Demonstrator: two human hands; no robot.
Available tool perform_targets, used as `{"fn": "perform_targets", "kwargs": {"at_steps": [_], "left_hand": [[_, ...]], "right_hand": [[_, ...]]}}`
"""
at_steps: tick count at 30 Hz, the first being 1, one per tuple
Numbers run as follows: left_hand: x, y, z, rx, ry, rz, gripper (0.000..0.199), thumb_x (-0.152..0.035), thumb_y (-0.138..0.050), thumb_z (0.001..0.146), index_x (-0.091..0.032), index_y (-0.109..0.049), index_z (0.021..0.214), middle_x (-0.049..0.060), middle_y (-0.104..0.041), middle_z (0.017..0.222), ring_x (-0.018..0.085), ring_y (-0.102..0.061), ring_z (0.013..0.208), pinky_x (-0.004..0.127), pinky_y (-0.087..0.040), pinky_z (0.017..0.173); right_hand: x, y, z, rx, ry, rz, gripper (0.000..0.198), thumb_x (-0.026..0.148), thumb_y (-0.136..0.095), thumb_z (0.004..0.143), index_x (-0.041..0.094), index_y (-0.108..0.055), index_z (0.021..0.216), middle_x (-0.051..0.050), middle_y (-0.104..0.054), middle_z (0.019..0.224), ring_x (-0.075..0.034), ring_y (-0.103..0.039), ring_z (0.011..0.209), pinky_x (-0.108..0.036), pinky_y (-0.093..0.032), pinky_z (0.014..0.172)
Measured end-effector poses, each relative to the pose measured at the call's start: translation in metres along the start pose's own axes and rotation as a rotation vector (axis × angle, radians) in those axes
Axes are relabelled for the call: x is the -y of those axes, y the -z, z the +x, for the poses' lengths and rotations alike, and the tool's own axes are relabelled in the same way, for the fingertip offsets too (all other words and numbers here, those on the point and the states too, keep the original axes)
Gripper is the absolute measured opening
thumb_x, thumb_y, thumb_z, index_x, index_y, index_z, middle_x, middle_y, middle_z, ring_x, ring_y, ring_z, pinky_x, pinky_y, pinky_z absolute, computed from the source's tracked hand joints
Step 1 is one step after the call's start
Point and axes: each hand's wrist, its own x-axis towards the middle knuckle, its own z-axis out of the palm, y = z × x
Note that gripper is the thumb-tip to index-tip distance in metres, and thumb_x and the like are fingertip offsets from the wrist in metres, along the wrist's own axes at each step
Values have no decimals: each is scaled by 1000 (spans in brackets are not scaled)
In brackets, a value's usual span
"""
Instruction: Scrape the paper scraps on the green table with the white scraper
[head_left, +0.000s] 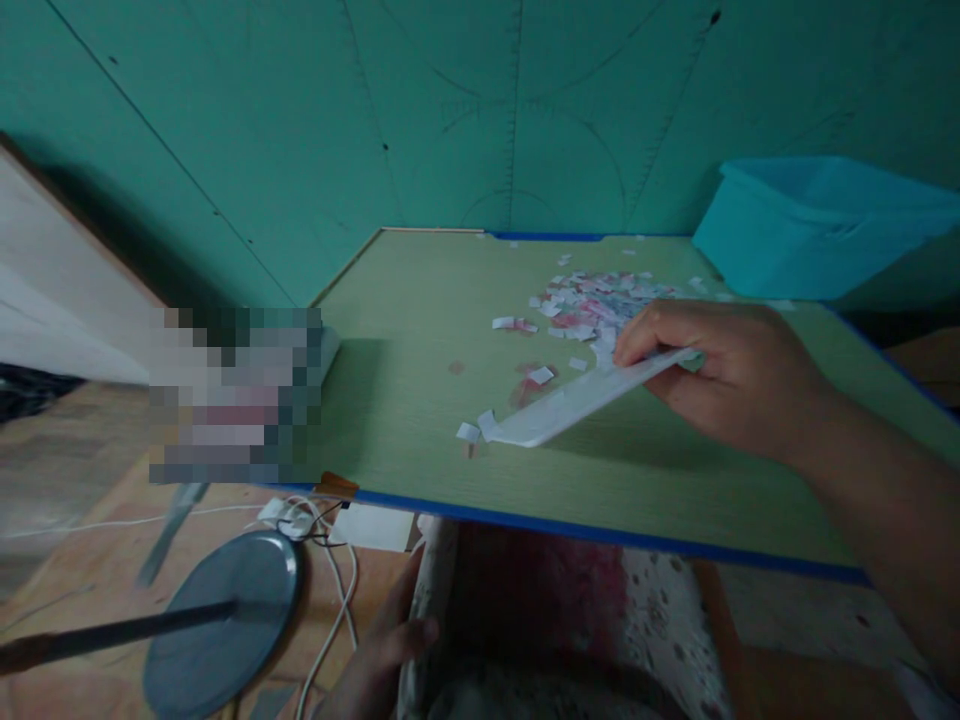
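Observation:
My right hand (pixel 724 370) is closed around a thin white flat sheet (pixel 577 405), held slanting over the pale green tabletop (pixel 420 360). Small white paper pieces (pixel 468 433) lie by the sheet's lower left end. Just beyond my fingers is a heap of white and pink-stained paper scraps (pixel 600 300), partly hidden by the hand. Below the table's front edge, my left hand (pixel 382 655) grips the left rim of a whitish, dark-spotted thing (pixel 660 610) with red stains inside; whether it is a box or cloth I cannot tell.
A turquoise plastic bin (pixel 795 230) stands at the table's back right corner. A blurred-out object (pixel 240 400) is at the left edge. On the floor are a round grey base with a pole (pixel 225 620) and white cables (pixel 345 600). A green marked wall (pixel 450 120) rises behind.

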Motion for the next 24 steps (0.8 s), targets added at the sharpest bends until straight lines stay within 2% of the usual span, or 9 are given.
{"fn": "perform_targets", "kwargs": {"at_steps": [3, 7, 10, 13, 16, 18, 21, 24], "left_hand": [[9, 5, 3, -69, -25, 25, 36, -31, -79, 48, -28, -75, 83, 1, -74, 98, 37, -17, 134, 46, -2, 111], [17, 6, 4, -146, -43, -45, 38, -30, -78, 48, -27, -74, 86, 1, -74, 100, 38, -17, 134, 49, -5, 110], [15, 3, 2, -69, -12, -103, 43, -30, -76, 51, -25, -72, 94, 4, -73, 101, 36, -23, 133, 50, -8, 110], [9, 0, 1, 36, 7, -100, 53, -28, -74, 53, -23, -67, 105, 5, -73, 101, 36, -36, 126, 48, -19, 108], [6, -1, 0, 66, 46, -120, 60, -24, -74, 53, -24, -63, 112, 4, -74, 98, 34, -44, 121, 45, -28, 104], [6, 0, 0, 39, 67, -140, 59, -26, -73, 54, -26, -63, 112, 3, -75, 96, 34, -43, 122, 45, -25, 106], [10, 3, 1, 0, 42, -71, 52, -30, -74, 54, -26, -67, 105, 3, -75, 95, 34, -38, 126, 46, -12, 110], [13, 6, 3, 13, 16, -55, 48, -31, -76, 52, -25, -70, 99, 4, -75, 96, 35, -34, 128, 47, -13, 109]], "right_hand": [[4, -6, 0, -29, 93, -96, 15, 6, -44, 66, 16, -55, 68, -7, -62, 73, -18, -57, 72, -31, -42, 65], [5, -9, 1, -149, 92, -203, 15, 7, -45, 66, 18, -53, 71, -7, -63, 77, -21, -57, 78, -35, -43, 71], [6, -7, 1, -192, 62, -209, 15, 7, -44, 69, 19, -52, 71, -7, -62, 76, -21, -58, 78, -35, -44, 71], [5, -7, 1, -166, 58, -214, 15, 7, -43, 69, 19, -52, 70, -7, -63, 76, -21, -58, 78, -35, -43, 71], [2, -10, 2, -126, 81, -229, 13, 9, -44, 67, 19, -52, 70, -6, -63, 77, -22, -58, 77, -36, -43, 71], [0, -12, 3, -93, 58, -267, 12, 11, -44, 68, 20, -52, 70, -5, -63, 78, -22, -57, 78, -36, -41, 71], [-2, -13, 6, -70, -7, -359, 12, 12, -45, 69, 22, -52, 70, -4, -63, 78, -21, -56, 80, -36, -38, 71], [-6, -13, 7, -110, -49, -455, 11, 12, -47, 68, 21, -53, 70, -4, -63, 76, -21, -56, 79, -35, -34, 69]]}}
